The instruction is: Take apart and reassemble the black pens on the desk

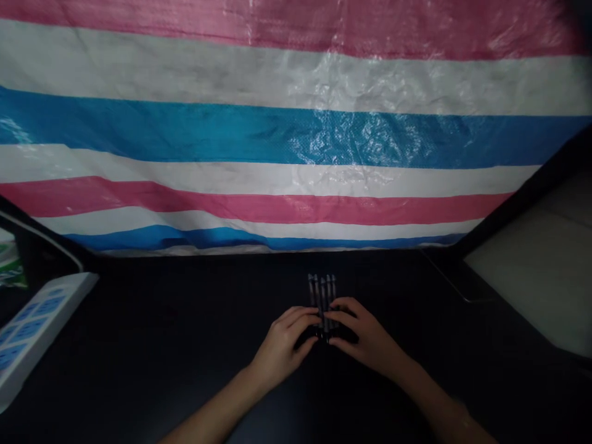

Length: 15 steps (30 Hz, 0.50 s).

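Several slim clear pens (323, 290) lie side by side on the dark table, their far ends pointing away from me and their near ends dark. My left hand (289, 336) is at the left side of the row, fingers curved and fingertips against the pens. From the right, my right hand (361, 330) touches the same row with its fingers and thumb. Both hands are closed in on the pens, which are partly covered by my fingertips. Dim light leaves the exact contact of each finger unclear.
A striped red, white and blue plastic sheet (231, 132) hangs behind the table (161, 333). To the left sits a white power strip (41, 330) with blue socket faces, near a green and white packet (10, 265). A thin dark flat object (456, 277) lies at the back right.
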{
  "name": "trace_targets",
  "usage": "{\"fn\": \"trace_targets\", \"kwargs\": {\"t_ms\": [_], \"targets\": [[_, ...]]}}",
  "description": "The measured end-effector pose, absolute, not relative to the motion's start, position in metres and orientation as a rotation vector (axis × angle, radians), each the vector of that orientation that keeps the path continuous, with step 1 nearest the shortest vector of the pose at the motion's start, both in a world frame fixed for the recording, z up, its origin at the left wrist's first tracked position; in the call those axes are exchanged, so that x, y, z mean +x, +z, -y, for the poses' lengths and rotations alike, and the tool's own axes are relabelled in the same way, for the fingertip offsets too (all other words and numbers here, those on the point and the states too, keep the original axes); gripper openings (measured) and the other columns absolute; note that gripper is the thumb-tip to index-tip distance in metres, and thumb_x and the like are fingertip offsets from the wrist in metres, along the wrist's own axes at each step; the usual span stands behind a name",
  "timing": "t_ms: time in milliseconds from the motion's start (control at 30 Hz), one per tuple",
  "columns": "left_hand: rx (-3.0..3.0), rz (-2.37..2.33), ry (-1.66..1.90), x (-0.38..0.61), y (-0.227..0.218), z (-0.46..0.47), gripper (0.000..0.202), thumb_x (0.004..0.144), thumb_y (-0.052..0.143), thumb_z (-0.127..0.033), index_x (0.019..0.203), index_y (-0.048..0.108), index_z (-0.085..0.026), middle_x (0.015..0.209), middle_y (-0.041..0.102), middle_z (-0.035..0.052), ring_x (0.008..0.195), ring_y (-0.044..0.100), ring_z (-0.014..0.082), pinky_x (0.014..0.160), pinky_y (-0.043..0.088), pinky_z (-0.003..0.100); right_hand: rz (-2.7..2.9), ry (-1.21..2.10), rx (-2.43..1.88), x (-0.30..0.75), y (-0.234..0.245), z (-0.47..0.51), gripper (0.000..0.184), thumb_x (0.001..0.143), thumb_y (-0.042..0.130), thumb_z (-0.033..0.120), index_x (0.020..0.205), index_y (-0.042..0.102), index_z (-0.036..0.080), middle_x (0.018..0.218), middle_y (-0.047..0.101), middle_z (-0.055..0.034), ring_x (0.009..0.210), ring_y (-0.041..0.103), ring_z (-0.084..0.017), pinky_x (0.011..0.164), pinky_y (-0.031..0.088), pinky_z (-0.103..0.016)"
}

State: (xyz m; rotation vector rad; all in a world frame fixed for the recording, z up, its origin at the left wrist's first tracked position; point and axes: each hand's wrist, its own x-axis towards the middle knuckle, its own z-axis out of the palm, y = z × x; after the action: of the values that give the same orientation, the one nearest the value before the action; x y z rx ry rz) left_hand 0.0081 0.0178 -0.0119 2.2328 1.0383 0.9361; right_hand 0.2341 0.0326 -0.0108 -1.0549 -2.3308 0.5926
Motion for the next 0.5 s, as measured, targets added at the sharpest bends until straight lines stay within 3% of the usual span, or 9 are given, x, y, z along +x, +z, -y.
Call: {"fn": "trace_targets", "kwargs": {"t_ms": [133,500], "targets": [[2.229,-1.032,0.919,0.007,-0.012,-0.017,0.036,0.087,0.057,-0.011,0.121,0.056,-0.022,0.124,0.062,0.0089,0.115,0.056,0.0228,0.098,0.049,0.042,2.338,0.58,-1.077,0.232,-0.008,-0.03,0.051,0.076,0.073,0.02,0.123,0.056,0.022,0.123,0.051,-0.0117,0.115,0.051,-0.027,0.099,0.046,-0.044],[2.244,-0.973,0.849,0.001,-0.008,-0.021,0.04,0.09,0.05,-0.009,0.126,0.053,-0.024,0.124,0.062,0.0079,0.115,0.056,0.0214,0.098,0.049,0.041,2.353,0.455,-0.964,0.233,-0.019,-0.031,0.05,0.082,0.068,0.017,0.129,0.054,0.028,0.12,0.055,-0.0103,0.103,0.055,-0.023,0.088,0.052,-0.042]]}}
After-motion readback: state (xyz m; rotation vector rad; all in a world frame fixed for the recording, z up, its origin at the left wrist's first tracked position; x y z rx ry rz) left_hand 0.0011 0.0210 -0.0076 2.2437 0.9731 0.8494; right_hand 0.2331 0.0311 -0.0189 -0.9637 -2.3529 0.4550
